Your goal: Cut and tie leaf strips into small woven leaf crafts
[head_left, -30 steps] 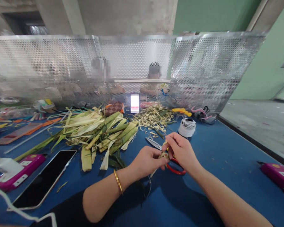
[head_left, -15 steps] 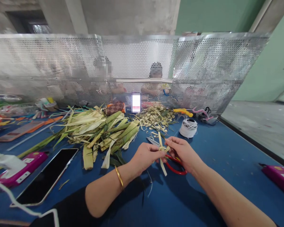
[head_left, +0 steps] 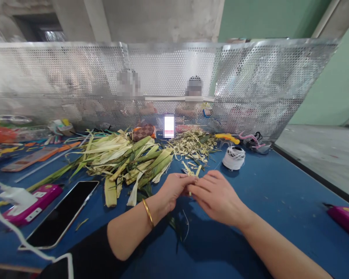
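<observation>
My left hand point(head_left: 177, 188) and my right hand point(head_left: 218, 195) meet over the blue table, fingers pinched together. Between them are pale yellow-green corn husk strips point(head_left: 198, 169), whose ends stick out above the fingertips. How the strips cross or fold there is mostly covered by my fingers. The red-handled scissors seen earlier are hidden behind my hands. Left of my hands lies a heap of corn husks point(head_left: 122, 159). Beyond my hands is a pile of small cut husk pieces point(head_left: 193, 145). A spool of white thread point(head_left: 234, 158) stands to the right.
On the left lie a black-screened phone point(head_left: 64, 213) and a magenta power strip point(head_left: 31, 205) with a white plug and cable. Another magenta strip point(head_left: 346, 219) is at the right edge. A perforated metal screen point(head_left: 168, 66) closes the back, with people behind it.
The strips spread in a cross half a second ago are now largely enclosed by my fingers. My right hand has turned palm down, closer to my left, and covers the scissors.
</observation>
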Tool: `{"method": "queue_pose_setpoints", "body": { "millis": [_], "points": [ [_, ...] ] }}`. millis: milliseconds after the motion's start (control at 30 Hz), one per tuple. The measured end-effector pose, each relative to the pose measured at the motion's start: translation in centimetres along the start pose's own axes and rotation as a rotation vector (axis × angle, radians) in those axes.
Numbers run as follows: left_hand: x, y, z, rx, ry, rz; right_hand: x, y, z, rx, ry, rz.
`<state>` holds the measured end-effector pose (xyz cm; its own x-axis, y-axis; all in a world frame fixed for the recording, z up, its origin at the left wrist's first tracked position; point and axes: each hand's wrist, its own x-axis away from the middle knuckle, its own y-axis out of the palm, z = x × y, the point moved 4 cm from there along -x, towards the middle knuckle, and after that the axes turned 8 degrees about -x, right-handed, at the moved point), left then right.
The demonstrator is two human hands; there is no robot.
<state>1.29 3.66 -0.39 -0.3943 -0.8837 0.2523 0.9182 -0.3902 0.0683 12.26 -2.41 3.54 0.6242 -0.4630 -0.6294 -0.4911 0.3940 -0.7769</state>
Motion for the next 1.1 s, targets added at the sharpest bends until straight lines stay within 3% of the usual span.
{"method": "queue_pose_setpoints", "body": {
  "millis": [67,167,333,600,667,733,867,967,1100],
  "points": [
    [-0.2,-0.1,-0.2,-0.002,0.014,0.021,0.0,0.9,-0.7,0.141,-0.061,-0.095],
    [-0.2,0.1,-0.3,-0.036,0.038,0.022,0.1,1.8,-0.8,0.224,-0.087,-0.113],
    [-0.1,0.0,0.1,-0.044,0.059,0.003,0.1,1.3,-1.1,0.099,-0.04,0.022],
    [0.2,-0.5,1.2,-0.027,0.06,0.029,0.1,-0.2,-2.2,-0.116,-0.098,0.179],
    [0.1,-0.8,1.3,-0.014,0.059,0.064,0.2,-0.4,-1.2,-0.157,0.025,0.226],
    [0.1,-1.1,1.3,-0.007,0.048,0.106,0.5,-0.3,0.3,-0.155,0.252,0.243],
    [0.1,-1.4,1.4,-0.013,0.032,0.128,1.3,1.1,2.5,-0.223,0.612,0.105],
    [0.2,-1.1,1.5,-0.002,0.001,0.07,1.7,1.7,3.1,-0.273,0.709,0.041],
    [0.5,-0.7,1.8,-0.044,0.014,0.028,1.7,1.2,3.2,-0.285,0.728,0.025]
  ]
}}
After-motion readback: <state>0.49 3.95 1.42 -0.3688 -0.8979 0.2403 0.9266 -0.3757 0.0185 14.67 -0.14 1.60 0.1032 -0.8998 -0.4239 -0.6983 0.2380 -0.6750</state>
